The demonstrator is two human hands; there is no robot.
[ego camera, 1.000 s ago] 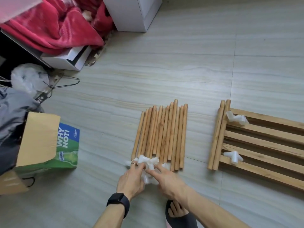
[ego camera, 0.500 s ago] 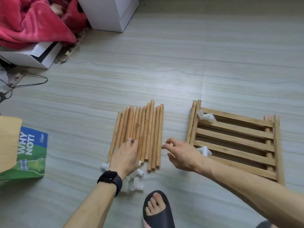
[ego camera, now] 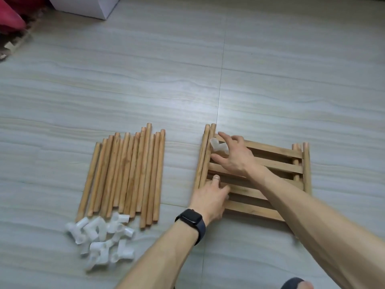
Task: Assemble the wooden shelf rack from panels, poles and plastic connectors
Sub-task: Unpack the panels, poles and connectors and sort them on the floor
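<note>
Connectors pile (ego camera: 102, 240): white plastic pieces are lying heaped on the floor (ego camera: 270, 80) nearest the person, touching the near ends of the poles; well over a dozen, too tangled for an exact count.
Left hand (ego camera: 210, 197): wearing a dark watch (ego camera: 190, 222) and a ring, it is resting on the panel's near-left corner with bent fingers; whether it is gripping anything cannot be told.
Panel (ego camera: 275, 163): it is lying flat to the right, five slats showing, its near edge running toward the right forearm.
Edge poles (ego camera: 205, 155): two are lying tight along the panel's left edge; more are lying along its right edge.
Right hand (ego camera: 235, 159): it is reaching over the panel's far-left corner, thumb and fingers spread apart round one connector (ego camera: 217, 147), not visibly clamped on it.
Pole bundle (ego camera: 125, 174): about a dozen are lying side by side, left of the panel.
Open room: a bare strip is running between bundle and panel; bare floor is stretching wide beyond both.
Far corner: one white box (ego camera: 83, 7) and red cloth (ego camera: 10, 17) are sitting top left.
</note>
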